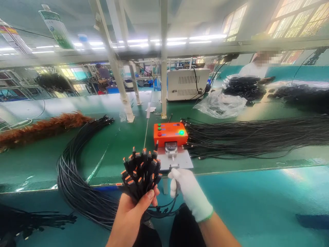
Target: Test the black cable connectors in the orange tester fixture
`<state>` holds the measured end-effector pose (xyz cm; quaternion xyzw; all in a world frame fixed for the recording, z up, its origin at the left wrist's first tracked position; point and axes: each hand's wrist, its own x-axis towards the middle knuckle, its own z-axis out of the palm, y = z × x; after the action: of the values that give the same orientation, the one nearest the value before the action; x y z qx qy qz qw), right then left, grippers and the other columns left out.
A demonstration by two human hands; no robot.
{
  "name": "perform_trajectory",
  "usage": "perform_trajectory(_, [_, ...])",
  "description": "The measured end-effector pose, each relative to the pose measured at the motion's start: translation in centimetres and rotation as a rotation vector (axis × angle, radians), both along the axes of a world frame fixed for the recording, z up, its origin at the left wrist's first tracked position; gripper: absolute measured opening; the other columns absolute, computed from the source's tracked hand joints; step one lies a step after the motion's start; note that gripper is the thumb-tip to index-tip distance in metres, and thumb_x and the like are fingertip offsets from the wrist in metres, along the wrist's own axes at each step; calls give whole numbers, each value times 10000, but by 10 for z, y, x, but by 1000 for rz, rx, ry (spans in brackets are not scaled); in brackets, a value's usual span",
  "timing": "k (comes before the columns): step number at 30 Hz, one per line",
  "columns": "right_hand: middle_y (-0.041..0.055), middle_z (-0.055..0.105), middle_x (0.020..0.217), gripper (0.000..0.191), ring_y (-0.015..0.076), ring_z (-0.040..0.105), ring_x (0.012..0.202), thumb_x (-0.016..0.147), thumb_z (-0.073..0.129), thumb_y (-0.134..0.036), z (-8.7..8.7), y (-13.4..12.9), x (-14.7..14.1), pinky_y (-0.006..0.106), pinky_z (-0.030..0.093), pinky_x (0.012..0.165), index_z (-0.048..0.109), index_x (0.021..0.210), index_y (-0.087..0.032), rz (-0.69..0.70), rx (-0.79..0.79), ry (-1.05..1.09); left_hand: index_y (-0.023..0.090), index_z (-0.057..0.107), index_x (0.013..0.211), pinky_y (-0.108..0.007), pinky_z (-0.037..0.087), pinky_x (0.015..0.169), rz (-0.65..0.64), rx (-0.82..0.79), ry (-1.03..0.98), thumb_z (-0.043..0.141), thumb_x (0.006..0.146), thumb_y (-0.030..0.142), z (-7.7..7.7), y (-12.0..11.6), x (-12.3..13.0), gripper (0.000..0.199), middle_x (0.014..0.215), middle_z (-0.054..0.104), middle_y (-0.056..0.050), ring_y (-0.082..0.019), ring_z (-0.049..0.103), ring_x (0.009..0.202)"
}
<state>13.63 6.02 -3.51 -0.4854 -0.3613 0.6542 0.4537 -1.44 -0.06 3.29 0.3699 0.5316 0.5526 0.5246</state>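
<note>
My bare left hand (137, 209) is wrapped round a thick bunch of black cables (141, 171), whose orange-tipped connectors point up and towards the bench. In a white glove, my right hand (183, 188) pinches a single black cable at the front edge of a metal plate (186, 163); its connector is mostly hidden by the fingers. On that plate sits a small gauge (171, 147) with a dark display. Just behind stands an orange box (168, 132) with green and red buttons and a lit green light.
Long black cables (252, 133) lie across the bench's right side. A curved cable bundle (70, 164) hangs over its left edge, near reddish-brown material (43, 128). Behind are metal posts (163, 61), a white metal case (188, 84), plastic bags (221, 104) and a person (254, 70).
</note>
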Motion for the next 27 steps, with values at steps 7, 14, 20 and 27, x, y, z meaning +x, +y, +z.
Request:
perform_trajectory(7, [36,609,513,299,181,612,473,827,444,-440,10,-13,17,284,445,487,529,670,-200,144,-57,-535,151,711,741,-299,449,671,-112,-23,82,722,686,286,-5,8,-9,146,623,687,-25,-179,596,621])
perform_trajectory(14, [41,623,613,335,236,598,623,836,438,-501,56,-47,27,340,427,604,637,907,-241,-44,164,-897,136,677,717,-306,440,662,-158,5,47,699,693,256,-14,7,-9,125,590,654,-25,-180,586,618])
perform_trajectory(20, [71,657,977,248,226,594,937,802,551,-367,62,-55,-26,289,461,805,677,920,-189,-114,439,-191,153,721,796,-307,458,729,-204,8,6,728,677,235,-15,6,-3,145,718,692,-19,-197,596,735])
perform_trajectory(27, [8,618,571,244,189,618,661,831,504,-363,27,-46,-18,295,469,701,608,717,-174,-411,144,36,167,706,790,-259,456,710,-78,78,-40,695,745,281,-5,0,-6,123,710,681,-10,-150,590,677])
